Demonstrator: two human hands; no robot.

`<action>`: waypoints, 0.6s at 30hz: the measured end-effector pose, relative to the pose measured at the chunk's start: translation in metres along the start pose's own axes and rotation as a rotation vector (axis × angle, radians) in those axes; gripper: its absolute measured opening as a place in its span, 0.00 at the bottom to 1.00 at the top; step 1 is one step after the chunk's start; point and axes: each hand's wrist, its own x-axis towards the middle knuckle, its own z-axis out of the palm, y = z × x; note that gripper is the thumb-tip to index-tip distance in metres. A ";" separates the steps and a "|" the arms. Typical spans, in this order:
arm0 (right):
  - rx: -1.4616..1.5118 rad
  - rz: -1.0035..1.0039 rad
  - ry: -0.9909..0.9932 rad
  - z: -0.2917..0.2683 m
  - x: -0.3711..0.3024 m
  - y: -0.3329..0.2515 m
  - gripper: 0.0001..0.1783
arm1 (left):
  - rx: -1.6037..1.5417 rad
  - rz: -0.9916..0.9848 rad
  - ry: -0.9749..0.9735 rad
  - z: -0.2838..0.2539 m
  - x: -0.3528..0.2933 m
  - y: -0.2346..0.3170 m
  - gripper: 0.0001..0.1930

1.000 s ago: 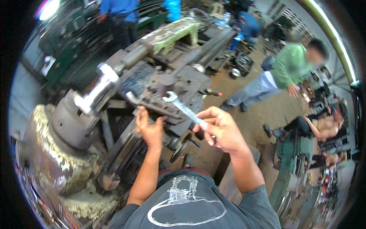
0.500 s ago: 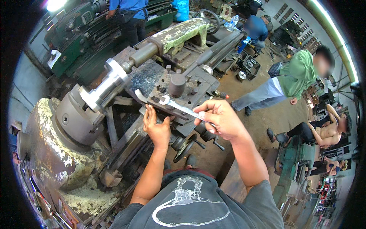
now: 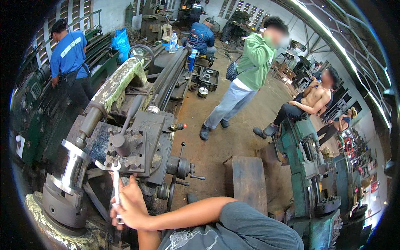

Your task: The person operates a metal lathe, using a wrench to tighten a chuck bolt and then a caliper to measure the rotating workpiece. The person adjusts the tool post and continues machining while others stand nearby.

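My right hand (image 3: 131,210) is closed around the shank of a silver wrench (image 3: 116,183), which stands nearly upright with its open jaw at the top. That jaw is at the front edge of the lathe's tool post (image 3: 121,146), close to its bolts; contact cannot be made out. Behind the right hand, my left hand (image 3: 132,192) is at the near side of the tool post, most of its fingers hidden. A pale curved cutting tool (image 3: 101,165) sticks out left of the jaw. Further left, a shiny flanged metal workpiece (image 3: 74,166) sits in the lathe chuck (image 3: 62,204).
The carriage handwheels and levers (image 3: 179,168) jut out right of the tool post. A person in green (image 3: 254,62) stands on the floor beyond. Another sits by a green machine (image 3: 302,146) at right; a person in blue (image 3: 68,54) works at far left. A wooden bench (image 3: 249,183) stands nearby.
My view has swung to the right. My right hand has brought the wrench from a slanting position to nearly upright, its arm now crossing in front of my left hand.
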 end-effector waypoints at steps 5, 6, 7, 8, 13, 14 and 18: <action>0.171 -0.066 -0.153 0.024 0.016 -0.005 0.06 | -0.010 -0.014 0.042 0.002 -0.002 0.008 0.37; 0.149 0.022 -0.224 0.017 0.006 -0.011 0.05 | -0.028 0.014 0.044 0.001 -0.004 0.006 0.39; 0.073 0.033 -0.316 0.008 -0.007 -0.018 0.06 | -0.046 -0.054 0.021 0.005 -0.001 0.004 0.40; -0.005 0.052 -0.294 -0.006 -0.023 -0.026 0.06 | -0.015 -0.056 0.039 0.005 -0.001 0.000 0.41; -0.632 -0.392 -0.008 -0.081 -0.055 -0.103 0.15 | -0.282 -0.072 0.041 0.008 -0.004 -0.006 0.36; -0.712 -0.379 0.036 -0.092 -0.061 -0.122 0.13 | -0.155 -0.092 0.025 0.007 -0.005 -0.002 0.37; -0.624 -0.127 0.138 -0.105 -0.062 -0.167 0.12 | -0.071 0.023 0.084 0.000 -0.002 0.014 0.41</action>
